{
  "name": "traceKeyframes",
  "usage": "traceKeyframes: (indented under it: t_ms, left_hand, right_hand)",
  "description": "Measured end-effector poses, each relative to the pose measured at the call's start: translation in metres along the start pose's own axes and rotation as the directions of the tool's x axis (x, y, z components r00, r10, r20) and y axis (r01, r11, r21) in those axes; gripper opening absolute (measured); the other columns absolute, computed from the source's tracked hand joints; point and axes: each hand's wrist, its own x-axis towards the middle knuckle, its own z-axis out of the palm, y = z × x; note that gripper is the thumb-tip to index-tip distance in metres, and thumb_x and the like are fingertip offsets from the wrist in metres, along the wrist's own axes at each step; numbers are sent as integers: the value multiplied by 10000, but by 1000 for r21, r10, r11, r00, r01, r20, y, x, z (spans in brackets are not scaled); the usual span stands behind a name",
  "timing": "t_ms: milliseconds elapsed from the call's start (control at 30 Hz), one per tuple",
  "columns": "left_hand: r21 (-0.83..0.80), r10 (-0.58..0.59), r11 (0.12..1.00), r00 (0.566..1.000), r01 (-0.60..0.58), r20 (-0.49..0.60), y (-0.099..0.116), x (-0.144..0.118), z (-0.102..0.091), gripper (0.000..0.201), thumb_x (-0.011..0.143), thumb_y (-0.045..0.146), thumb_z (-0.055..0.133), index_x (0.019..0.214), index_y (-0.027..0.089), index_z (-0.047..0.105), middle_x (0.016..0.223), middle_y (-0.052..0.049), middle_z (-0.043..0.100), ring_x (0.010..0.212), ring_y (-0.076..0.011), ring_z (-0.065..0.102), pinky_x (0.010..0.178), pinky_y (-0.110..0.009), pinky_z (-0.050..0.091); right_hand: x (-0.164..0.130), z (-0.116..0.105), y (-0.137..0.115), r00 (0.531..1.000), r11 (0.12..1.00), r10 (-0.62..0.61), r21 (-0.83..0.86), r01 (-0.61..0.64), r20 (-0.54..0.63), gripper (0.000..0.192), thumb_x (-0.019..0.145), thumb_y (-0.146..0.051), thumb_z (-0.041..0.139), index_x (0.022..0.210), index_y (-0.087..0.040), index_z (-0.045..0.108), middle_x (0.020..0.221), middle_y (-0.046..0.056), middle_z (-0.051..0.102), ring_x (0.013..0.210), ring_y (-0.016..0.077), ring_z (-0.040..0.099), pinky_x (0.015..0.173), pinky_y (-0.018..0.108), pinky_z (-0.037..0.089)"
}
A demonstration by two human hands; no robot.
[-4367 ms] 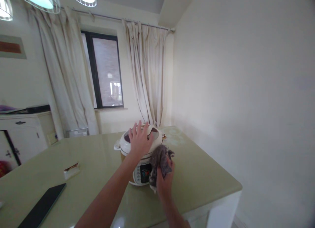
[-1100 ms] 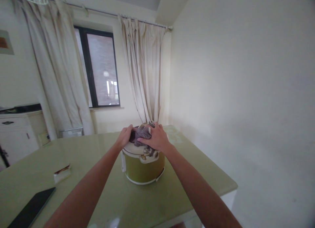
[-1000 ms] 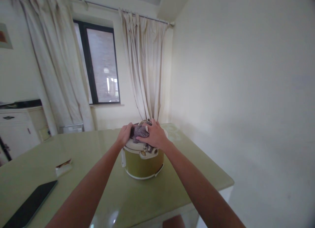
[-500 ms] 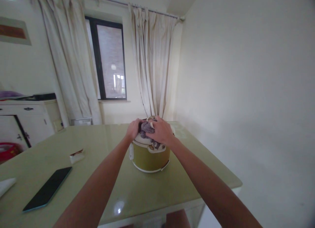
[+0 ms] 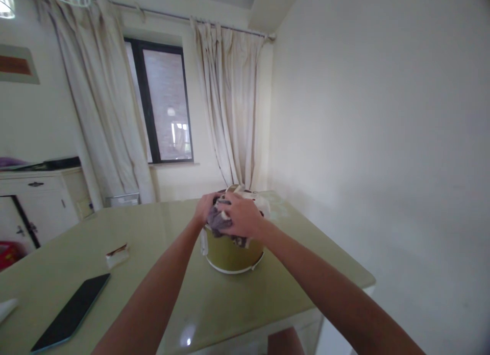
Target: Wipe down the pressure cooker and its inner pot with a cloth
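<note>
A green rice cooker [image 5: 229,255] with white trim and a white lid stands upright on the table. My right hand [image 5: 243,214] is on top of it, fingers curled over a bunched grey-and-white cloth [image 5: 218,222] that lies against the lid's front left edge. Part of the cloth hangs down over the front of the lid. My left hand [image 5: 203,209] grips the cooker's upper left side, close against the cloth; some of its fingertips are hidden.
On the pale green tabletop [image 5: 161,242], a dark phone or tablet [image 5: 72,311] lies at the left, with a small white packet [image 5: 117,255] beyond it. The plain wall [image 5: 363,140] runs along the right. A white cabinet [image 5: 42,196] stands at the far left.
My right hand has moved the cloth a little left and toward me over the lid's front edge. My left hand stays at the cooker's side. The view has tilted up slightly.
</note>
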Motion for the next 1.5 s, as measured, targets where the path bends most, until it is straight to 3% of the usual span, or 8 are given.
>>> traceKeyframes:
  t_ms: [200, 400, 533, 733, 900, 1200, 1333, 1500]
  left_hand:
    - [-167, -109, 980, 994, 112, 26, 13, 3, -3, 509, 895, 413, 398, 1031, 191, 835, 1180, -70, 812, 1203, -285, 705, 1167, -452, 456]
    - [-177, -192, 966, 981, 186, -20, 17, 2, 7, 549, 941, 451, 355, 1048, 214, 838, 1189, -45, 811, 1221, -265, 701, 1179, -432, 454]
    - [-178, -186, 968, 982, 179, -23, 16, 0, 6, 548, 941, 450, 351, 1042, 220, 837, 1226, -46, 800, 1250, -275, 687, 1191, -449, 441]
    - [-155, -88, 984, 996, 85, -12, 12, 0, -4, 429, 847, 418, 520, 1038, 203, 838, 1175, -59, 814, 1221, -319, 692, 1180, -482, 454]
    - [-167, -155, 974, 988, 150, -13, 12, 2, 3, 539, 928, 373, 342, 1053, 200, 837, 1192, -65, 808, 1234, -286, 695, 1187, -480, 439]
    - [-108, -173, 980, 984, 167, -48, 19, 1, 9, 542, 961, 396, 322, 1047, 226, 829, 1215, -48, 803, 1246, -257, 683, 1184, -435, 430]
    - [-107, -182, 979, 982, 176, -54, 19, 1, 8, 552, 970, 405, 308, 1044, 226, 826, 1214, -47, 803, 1236, -257, 690, 1176, -437, 438]
    - [-95, -185, 979, 981, 180, -54, 20, 0, 7, 533, 957, 402, 327, 1044, 241, 828, 1208, -31, 806, 1230, -256, 692, 1172, -420, 444]
  right_hand:
    - [-40, 67, -66, 915, 903, -402, -158, 401, 22, 214, 1068, -239, 503, 961, -180, 679, 1169, 91, 642, 1008, 237, 542, 723, 380, 445]
    - [-99, 152, -73, 876, 876, -481, -46, 481, 1, 205, 1060, -278, 573, 894, -218, 679, 1035, 21, 686, 905, 196, 554, 678, 340, 428]
    - [-78, 117, -80, 889, 883, -457, -112, 456, 13, 139, 1020, -220, 615, 906, -175, 680, 1057, 65, 677, 915, 212, 546, 694, 350, 450]
    - [-2, 11, -14, 996, 996, 82, -18, -83, -46, 413, 869, -454, 765, 1205, -230, 679, 1277, 122, 595, 1075, 274, 572, 816, 370, 510]
    - [-33, 17, 57, 839, 830, 515, 346, -436, -178, 285, 833, -366, 717, 1093, -249, 707, 1138, 58, 592, 998, 228, 610, 927, 370, 521]
    - [-136, 109, 8, 482, 556, 797, 754, -351, -363, 214, 889, -379, 554, 1029, -238, 633, 1045, 58, 553, 1006, 244, 582, 958, 428, 524]
    - [-113, 79, 13, 551, 611, 759, 673, -418, -347, 202, 849, -354, 618, 1009, -241, 668, 1039, 48, 547, 948, 230, 590, 910, 399, 521]
    - [-62, 27, 15, 783, 787, 546, 502, -358, -297, 306, 748, -341, 770, 1041, -278, 707, 1153, 41, 553, 1067, 236, 596, 973, 379, 506]
